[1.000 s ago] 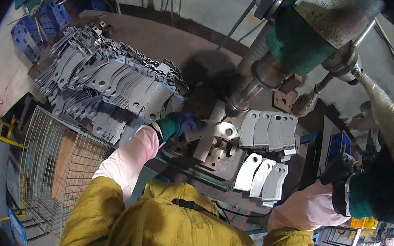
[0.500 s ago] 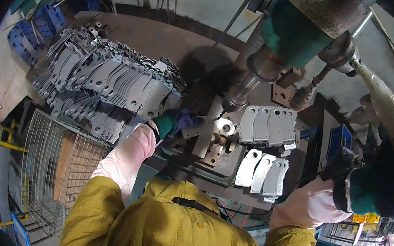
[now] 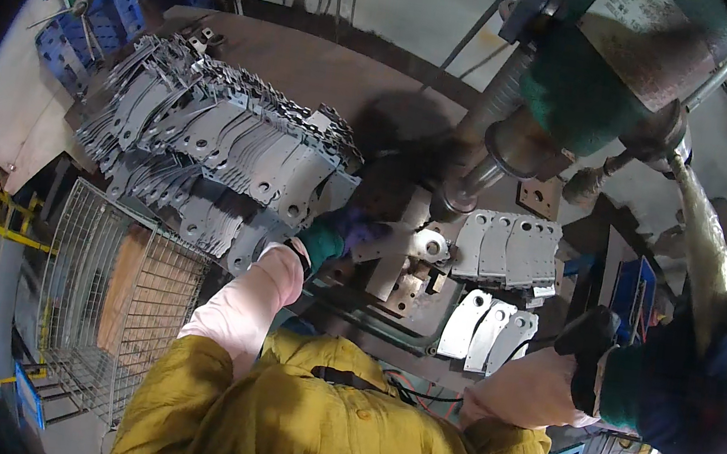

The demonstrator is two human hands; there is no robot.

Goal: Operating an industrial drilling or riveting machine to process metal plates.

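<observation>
My left hand (image 3: 343, 232), in a purple-and-green glove, grips the left end of a flat grey metal plate (image 3: 382, 244). The plate lies on a steel fixture (image 3: 409, 296), and its bright end with a round hole sits below the spindle (image 3: 472, 184) of a green drill press (image 3: 574, 89). A dark blue and green glove covers my right hand (image 3: 682, 388), which is closed around the lower end of the press's long feed lever (image 3: 699, 244). The left fingertips are partly lost in shadow.
A large heap of curved metal plates (image 3: 228, 140) covers the table's left side. Right of the fixture lie plates in two rows, an upper row (image 3: 508, 246) and a lower row (image 3: 488, 331). A wire basket (image 3: 125, 297) stands at lower left. Blue bins (image 3: 635, 290) are at right.
My right hand has drawn the lever downward and closer to me. My left hand stays at the plate. The whole view has shifted slightly.
</observation>
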